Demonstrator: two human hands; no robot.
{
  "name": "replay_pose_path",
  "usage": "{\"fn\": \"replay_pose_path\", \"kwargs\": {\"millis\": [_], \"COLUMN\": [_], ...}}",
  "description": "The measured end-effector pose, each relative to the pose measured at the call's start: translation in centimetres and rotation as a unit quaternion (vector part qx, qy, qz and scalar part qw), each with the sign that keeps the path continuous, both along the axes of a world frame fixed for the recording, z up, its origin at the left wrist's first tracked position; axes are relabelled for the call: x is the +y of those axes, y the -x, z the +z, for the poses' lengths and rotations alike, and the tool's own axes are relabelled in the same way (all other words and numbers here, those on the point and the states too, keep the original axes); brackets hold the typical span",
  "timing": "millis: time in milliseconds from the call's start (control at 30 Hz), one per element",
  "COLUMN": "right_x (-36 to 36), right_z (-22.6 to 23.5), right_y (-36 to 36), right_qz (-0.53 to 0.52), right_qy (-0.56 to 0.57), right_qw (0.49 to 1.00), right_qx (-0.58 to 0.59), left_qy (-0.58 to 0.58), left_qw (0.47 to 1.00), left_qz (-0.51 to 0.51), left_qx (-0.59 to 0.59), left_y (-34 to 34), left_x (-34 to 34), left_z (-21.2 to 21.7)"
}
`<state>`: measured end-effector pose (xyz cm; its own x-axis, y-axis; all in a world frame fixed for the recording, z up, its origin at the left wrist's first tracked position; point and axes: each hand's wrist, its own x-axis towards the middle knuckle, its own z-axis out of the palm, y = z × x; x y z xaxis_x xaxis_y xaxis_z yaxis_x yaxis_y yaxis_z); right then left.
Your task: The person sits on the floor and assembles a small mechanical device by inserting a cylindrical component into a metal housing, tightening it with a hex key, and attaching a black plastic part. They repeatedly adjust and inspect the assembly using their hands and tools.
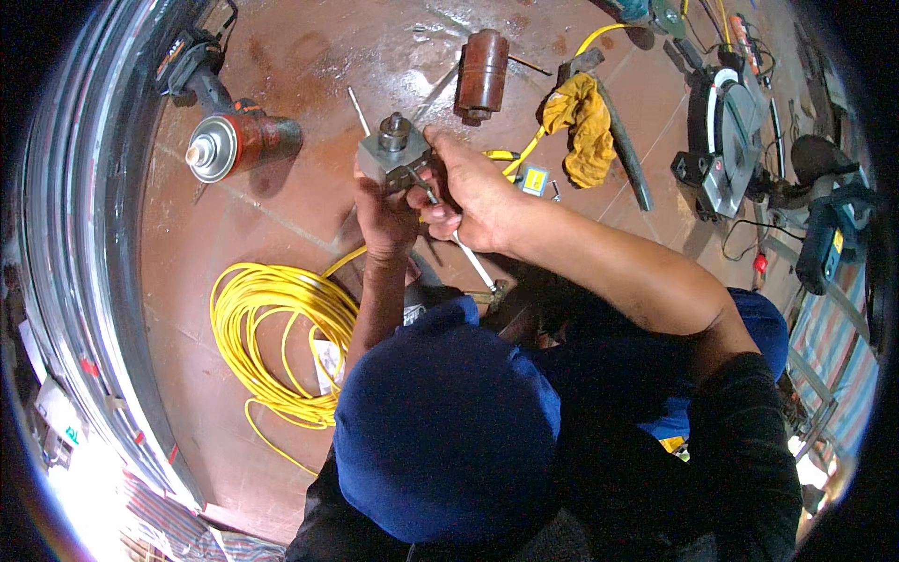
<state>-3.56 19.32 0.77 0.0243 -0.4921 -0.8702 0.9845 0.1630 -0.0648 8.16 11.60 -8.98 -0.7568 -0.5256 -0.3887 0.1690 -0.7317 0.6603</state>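
- Grey metal block [393,155] with a round shaft on top, held up above the reddish floor [281,215].
- Left hand [384,214] grips the block from below.
- Right hand [473,192] pinches a thin hex key [423,184] against the block's side.
- No containers visible; a yellow cable coil [272,328] lies lower left.

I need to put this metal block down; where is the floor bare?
Bare floor lies between the spray can and the yellow cable coil. Crowded on the right: yellow rag, brown cylinder, saw.

Glossy reddish-brown tiled floor [281,234], bright daylight glare at the lower left corner.
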Motion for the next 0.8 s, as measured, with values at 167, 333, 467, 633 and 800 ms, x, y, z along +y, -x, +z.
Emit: {"fn": "replay_pose_path", "kwargs": {"millis": [167, 333, 467, 633, 800], "right_x": [-0.2, 0.5, 0.4, -1.9, -5.0], "right_z": [-1.4, -1.7, -2.5, -4.5, -5.6], "right_y": [-0.4, 0.9, 4.8, 17.7, 30.1], "right_qz": [0.053, 0.195, 0.326, 0.214, 0.305], "right_qy": [-0.016, -0.052, -0.072, -0.167, -0.313], "right_qw": [0.998, 0.971, 0.852, 0.53, 0.331], "right_qx": [0.039, 0.124, 0.403, 0.803, 0.836], "left_qy": [-0.168, -0.186, -0.227, -0.209, -0.207], "left_qw": [0.982, 0.98, 0.972, 0.977, 0.977], "left_qz": [-0.023, 0.009, 0.04, -0.03, 0.006], "left_qx": [-0.082, -0.075, -0.039, 0.039, -0.041], "left_y": [2.1, 3.4, 3.4, 3.1, 2.3], "left_x": [-0.8, -1.8, -2.8, -3.3, -3.8], "left_z": [2.0, 1.3, -0.8, -2.0, -1.1]}}
